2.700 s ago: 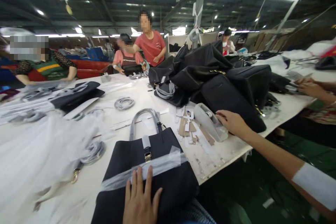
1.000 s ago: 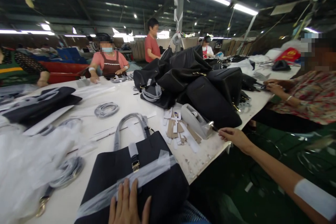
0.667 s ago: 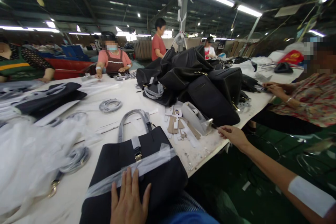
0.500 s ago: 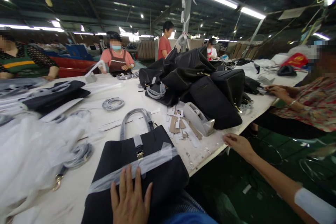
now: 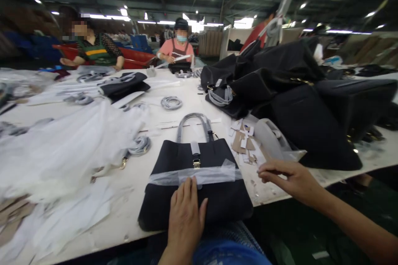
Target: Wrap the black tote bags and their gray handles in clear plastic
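Note:
A black handbag [image 5: 225,205] lies in front of me near the table's edge, its grey-wrapped handle [image 5: 193,116] pointing away. Across its front runs a band of thin white wrapping [image 5: 169,177], just below a gold-coloured clasp [image 5: 196,163]. My left hand [image 5: 186,211] rests flat on the bag, fingertips on the band. To the right of the bag, my right hand [image 5: 290,180] hovers by the table edge with thumb and fingers pinched; whatever may be between them is too small to make out. Just beyond it stands a whitish tape dispenser [image 5: 273,134].
Black bags [image 5: 311,120] are heaped at the right. Paper and card scraps [image 5: 244,143] lie beside the dispenser. White wrapping sheets [image 5: 62,145] cover the left side, near coiled straps [image 5: 139,145]. Across the table sit a masked person [image 5: 178,51] and another person [image 5: 98,51].
The view has swung left, so everything sits further right. My right hand has come in from beyond the table edge toward the bag and dispenser. My left hand stays on the bag.

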`<act>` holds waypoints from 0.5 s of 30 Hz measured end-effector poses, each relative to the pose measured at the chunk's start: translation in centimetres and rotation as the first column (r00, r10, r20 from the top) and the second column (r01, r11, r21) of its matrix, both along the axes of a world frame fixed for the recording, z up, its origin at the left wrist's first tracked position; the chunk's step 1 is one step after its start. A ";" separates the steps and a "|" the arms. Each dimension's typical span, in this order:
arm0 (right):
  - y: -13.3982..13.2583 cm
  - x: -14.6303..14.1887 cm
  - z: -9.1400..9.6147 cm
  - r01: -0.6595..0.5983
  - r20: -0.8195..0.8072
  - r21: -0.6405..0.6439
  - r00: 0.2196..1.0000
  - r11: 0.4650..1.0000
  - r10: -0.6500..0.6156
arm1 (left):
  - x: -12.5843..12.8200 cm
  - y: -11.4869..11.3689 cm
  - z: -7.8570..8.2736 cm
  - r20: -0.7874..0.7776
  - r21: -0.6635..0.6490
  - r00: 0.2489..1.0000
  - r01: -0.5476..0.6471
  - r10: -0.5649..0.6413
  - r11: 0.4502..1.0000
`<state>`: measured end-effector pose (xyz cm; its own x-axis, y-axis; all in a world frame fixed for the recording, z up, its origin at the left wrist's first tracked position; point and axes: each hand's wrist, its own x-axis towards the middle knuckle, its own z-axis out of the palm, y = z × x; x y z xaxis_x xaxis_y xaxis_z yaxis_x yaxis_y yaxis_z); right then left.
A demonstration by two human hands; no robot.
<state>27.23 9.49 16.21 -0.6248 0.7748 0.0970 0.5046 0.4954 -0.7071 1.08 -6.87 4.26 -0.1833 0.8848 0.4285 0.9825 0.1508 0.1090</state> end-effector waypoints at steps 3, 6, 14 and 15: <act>-0.6 -6.1 0.3 -0.190 -0.189 -0.237 0.971 0.953 0.147 | 0.3 -0.4 -0.2 0.061 0.018 0.998 -0.016 0.015 1.000; -0.8 -11.1 0.2 -0.400 -0.329 -0.455 0.906 0.796 0.268 | 0.5 -0.8 -0.5 0.111 0.022 0.994 -0.023 0.020 1.000; 2.2 -16.6 1.1 -0.588 0.140 -0.523 0.654 0.616 0.743 | 0.8 -1.3 -0.9 0.222 -0.014 0.975 -0.024 0.027 1.000; 2.5 -17.0 1.7 -0.647 0.242 -0.438 0.583 0.624 0.775 | 0.8 -1.3 -1.0 0.226 -0.014 0.974 -0.023 0.025 1.000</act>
